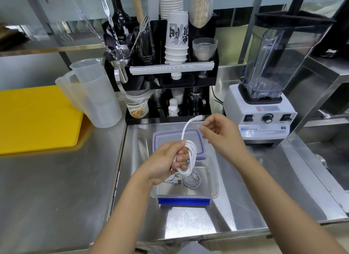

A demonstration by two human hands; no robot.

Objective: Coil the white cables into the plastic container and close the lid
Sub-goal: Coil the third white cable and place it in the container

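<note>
My left hand [166,162] grips a coiled white cable [189,157] above the clear plastic container [213,185], which has blue clips. The cable's free end rises to a plug near my right hand [221,134]. That hand hovers with loosely curled fingers just right of the plug; I cannot tell if it touches it. More coiled white cables [190,180] lie inside the container. The clear lid [198,138] with a blue seal lies flat just behind the container.
A white blender [264,110] stands right of the lid. A black rack [166,68] of cups and utensils stands behind. Clear measuring jugs [94,95] and a yellow board [34,119] sit on the steel counter at left.
</note>
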